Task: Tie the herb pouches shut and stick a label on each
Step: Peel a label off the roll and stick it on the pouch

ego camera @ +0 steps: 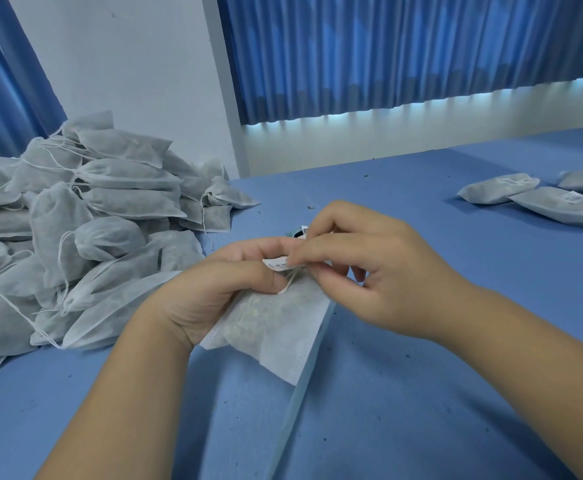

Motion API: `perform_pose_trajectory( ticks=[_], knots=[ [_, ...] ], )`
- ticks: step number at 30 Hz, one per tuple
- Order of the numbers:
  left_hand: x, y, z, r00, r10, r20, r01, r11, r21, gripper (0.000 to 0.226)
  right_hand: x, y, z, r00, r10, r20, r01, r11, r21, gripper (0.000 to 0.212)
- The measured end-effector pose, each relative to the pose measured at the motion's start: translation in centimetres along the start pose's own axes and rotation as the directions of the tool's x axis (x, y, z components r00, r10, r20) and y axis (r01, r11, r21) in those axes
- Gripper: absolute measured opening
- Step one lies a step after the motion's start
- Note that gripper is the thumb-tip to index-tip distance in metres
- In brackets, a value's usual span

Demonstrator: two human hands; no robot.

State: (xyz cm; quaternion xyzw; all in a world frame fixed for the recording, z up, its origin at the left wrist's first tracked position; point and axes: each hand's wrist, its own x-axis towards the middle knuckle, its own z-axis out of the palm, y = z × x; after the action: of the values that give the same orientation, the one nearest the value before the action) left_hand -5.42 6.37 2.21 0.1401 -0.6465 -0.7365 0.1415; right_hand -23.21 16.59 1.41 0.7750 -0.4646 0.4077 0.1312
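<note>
Left hand [220, 285] grips a pouch [276, 327], right hand [369, 268] pinches its label [275, 264], between pouch heap [92, 209] and labelled pouches [560, 202].

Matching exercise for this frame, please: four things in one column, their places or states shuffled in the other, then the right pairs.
1. pouch pile
2. labelled pouches
3. held pouch
4. label

A. lying far right
B. pinched by the right hand
C. heaped at left
D. gripped at its neck by the left hand

Pairs: 1-C, 2-A, 3-D, 4-B.
</note>
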Motion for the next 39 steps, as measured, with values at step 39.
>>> perform_pose_trajectory(
  ticks=[39],
  knots=[
    [3.0,-2.1,1.2,0.885,0.174,-0.431,-0.034,0.949,0.315,0.044,0.2,0.5,1.0,0.587,0.753,0.297,-0.736,0.344,0.583,0.042]
  ],
)
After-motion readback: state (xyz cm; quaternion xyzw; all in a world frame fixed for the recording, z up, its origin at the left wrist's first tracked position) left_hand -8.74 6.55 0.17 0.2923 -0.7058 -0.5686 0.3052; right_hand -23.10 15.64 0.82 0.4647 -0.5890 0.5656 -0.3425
